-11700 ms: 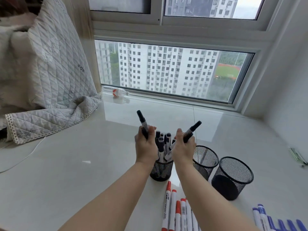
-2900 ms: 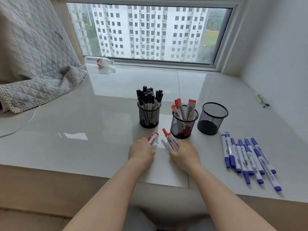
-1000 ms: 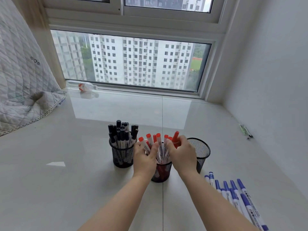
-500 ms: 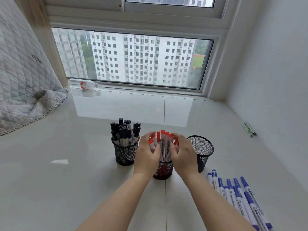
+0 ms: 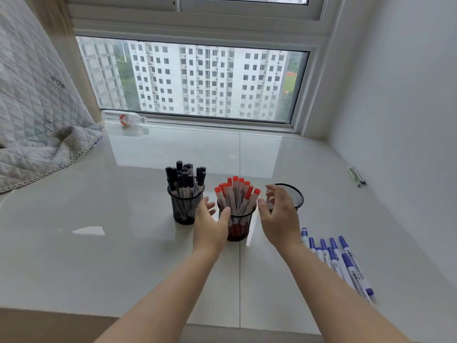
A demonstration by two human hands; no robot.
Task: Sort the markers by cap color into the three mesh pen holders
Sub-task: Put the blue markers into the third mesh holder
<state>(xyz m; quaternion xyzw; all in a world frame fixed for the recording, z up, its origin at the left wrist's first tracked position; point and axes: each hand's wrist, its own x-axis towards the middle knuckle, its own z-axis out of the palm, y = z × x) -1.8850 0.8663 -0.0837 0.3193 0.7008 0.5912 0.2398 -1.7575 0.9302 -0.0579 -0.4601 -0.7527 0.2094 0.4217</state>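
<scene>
Three mesh holders stand in a row on the glossy white sill: the left holder full of black-capped markers, the middle holder full of red-capped markers, the right holder with none visible, with bare sill toward the window. Blue-capped markers lie loose near the right wall. The left hand and right hand flank the middle holder, forearms stretched forward, fingers spread and gripping nothing; whether the left thumb touches the rim is unclear.
</scene>
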